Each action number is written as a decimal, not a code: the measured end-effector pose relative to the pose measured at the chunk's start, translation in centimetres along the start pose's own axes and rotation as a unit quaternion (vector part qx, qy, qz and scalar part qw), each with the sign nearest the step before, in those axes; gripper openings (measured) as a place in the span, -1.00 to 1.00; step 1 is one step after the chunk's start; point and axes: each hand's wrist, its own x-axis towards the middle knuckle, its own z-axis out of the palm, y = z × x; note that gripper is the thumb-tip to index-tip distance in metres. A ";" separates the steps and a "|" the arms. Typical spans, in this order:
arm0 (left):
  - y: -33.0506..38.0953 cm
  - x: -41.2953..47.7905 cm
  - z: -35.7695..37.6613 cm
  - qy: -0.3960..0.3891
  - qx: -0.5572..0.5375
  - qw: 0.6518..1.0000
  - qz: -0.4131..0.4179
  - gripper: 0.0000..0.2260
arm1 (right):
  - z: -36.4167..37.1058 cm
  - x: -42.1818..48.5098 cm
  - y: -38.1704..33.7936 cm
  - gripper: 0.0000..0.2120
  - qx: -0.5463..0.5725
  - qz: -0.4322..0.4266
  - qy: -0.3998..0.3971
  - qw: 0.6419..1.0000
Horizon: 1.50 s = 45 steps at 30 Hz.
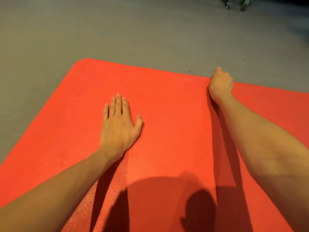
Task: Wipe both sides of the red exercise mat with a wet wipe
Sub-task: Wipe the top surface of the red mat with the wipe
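Head view: left hand [119, 124] flat on grainy, round-cornered red mat [170, 118]

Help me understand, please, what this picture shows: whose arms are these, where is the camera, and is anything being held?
There is no machine here. These are a person's two bare arms, filmed by one wide-angle camera worn on the head, which looks forward and down.

A red exercise mat lies flat on a grey floor and fills most of the view. The dark shapes at the bottom are shadows on the mat.

The left hand rests flat on the mat with its fingers straight, holding nothing.

The right hand is at the mat's far edge with its fingers curled. Its grip may be on the edge or on something inside the fist, but the picture does not show which. No wet wipe is visible.

The objects at the top right are too blurred to name.
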 end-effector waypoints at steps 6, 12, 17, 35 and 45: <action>0.0 0.0 0.1 -0.001 -0.002 1.000 0.000 -0.28 | 2.4 -2.8 -13.1 -0.67 0.051 -0.206 -0.083 0.974; -0.4 0.0 0.0 -0.008 -0.012 1.000 -0.001 -0.26 | 1.2 -1.7 -8.7 -0.76 0.050 -0.238 -0.097 0.965; 0.0 0.1 0.0 -0.004 -0.012 1.000 -0.005 -0.27 | -0.5 0.9 4.9 -0.78 0.023 -0.049 -0.026 0.998; -0.2 0.0 0.2 0.002 -0.016 1.000 -0.001 -0.27 | -0.8 -2.8 3.8 -0.80 0.071 -0.048 -0.028 0.996; -0.2 0.3 0.1 0.000 -0.024 1.000 -0.003 -0.30 | 0.2 -13.9 -8.4 -0.82 0.110 -0.283 -0.061 0.951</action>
